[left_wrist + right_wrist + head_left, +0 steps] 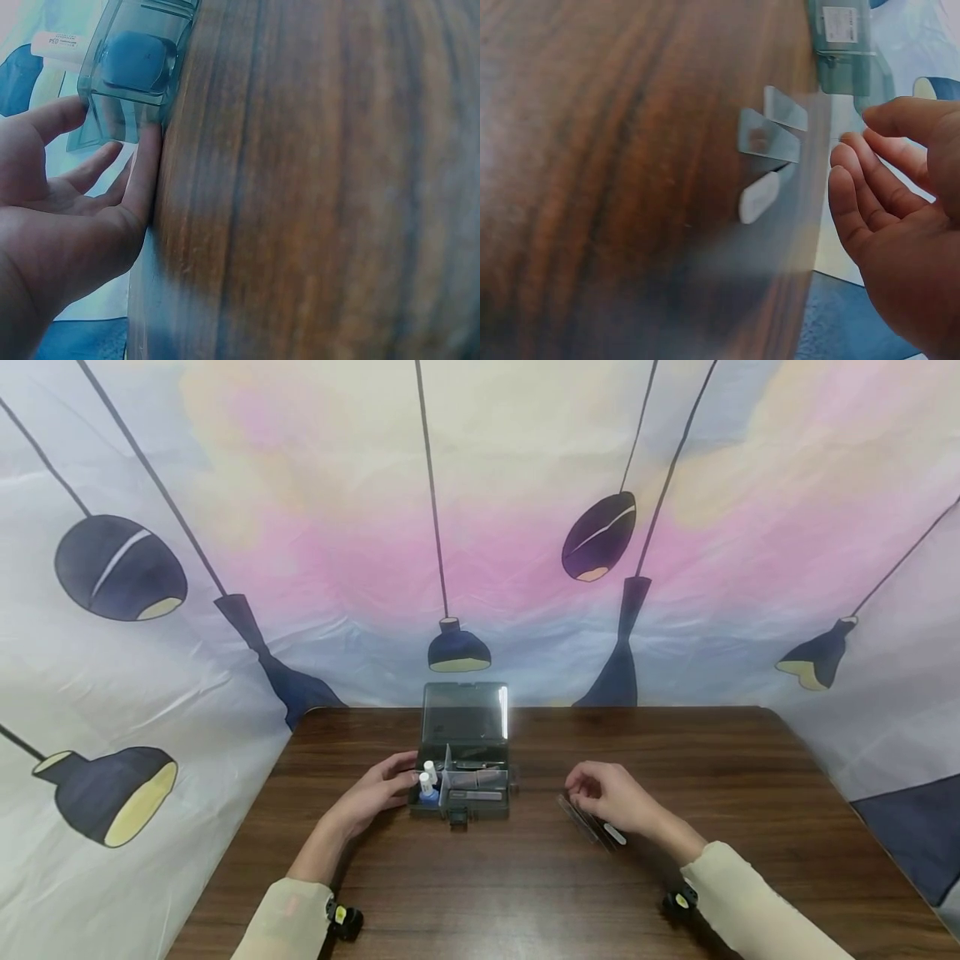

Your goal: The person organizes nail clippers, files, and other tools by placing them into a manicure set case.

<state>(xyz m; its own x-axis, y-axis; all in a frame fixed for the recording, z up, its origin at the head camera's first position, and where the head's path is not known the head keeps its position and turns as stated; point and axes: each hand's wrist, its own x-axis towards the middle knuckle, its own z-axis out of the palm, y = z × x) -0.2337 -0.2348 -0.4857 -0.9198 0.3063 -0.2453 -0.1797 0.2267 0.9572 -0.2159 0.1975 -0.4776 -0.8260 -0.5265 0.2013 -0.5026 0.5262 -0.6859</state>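
Note:
A clear, dark-tinted plastic box (483,811) stands on the table with its hinged lid (465,714) raised. Inside, at the left, are two small white-capped bottles (426,783), with blue at the base. Dividers split the box, and a flat strip (475,796) lies in the front compartment. My left hand (375,789) touches the box's left side with fairly straight fingers. My right hand (611,795) hovers over thin clear strips (769,136) and a white oblong piece (759,198) on the table. Its fingers bend loosely, and I make out nothing held in them.
The brown wood table (495,893) reaches back to a fabric backdrop (337,527) printed with hanging lamps. A latch (458,816) sticks out from the box's front. Black wrist cameras (345,920) sit on both forearms.

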